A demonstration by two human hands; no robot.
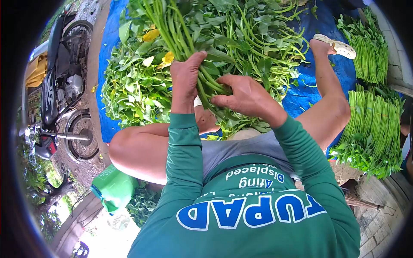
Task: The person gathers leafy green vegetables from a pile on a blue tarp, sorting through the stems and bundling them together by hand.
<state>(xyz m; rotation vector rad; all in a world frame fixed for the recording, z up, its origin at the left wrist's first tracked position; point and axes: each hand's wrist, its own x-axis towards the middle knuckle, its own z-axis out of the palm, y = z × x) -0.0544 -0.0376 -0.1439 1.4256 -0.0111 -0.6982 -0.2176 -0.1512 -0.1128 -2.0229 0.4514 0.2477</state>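
Note:
My left hand (186,79) is wrapped round a bunch of leafy green stems (174,32), which look like water spinach. The stems slant from the upper left down between my hands. My right hand (249,96) is closed with thumb and fingertips around some stems at the lower part of the same bunch. Its palm is turned away, so part of the grip is hidden. Beneath and beyond the hands lies a heap of loose leafy stems (254,36), with a few yellow leaves (167,59) near the bunch.
A blue tarp (301,101) lies under the greens and my legs. Tied bundles of stems (372,120) are stacked at the right, with more bundles (365,51) behind. A green plastic jug (114,189) stands lower left. A motorcycle (64,90) is parked left.

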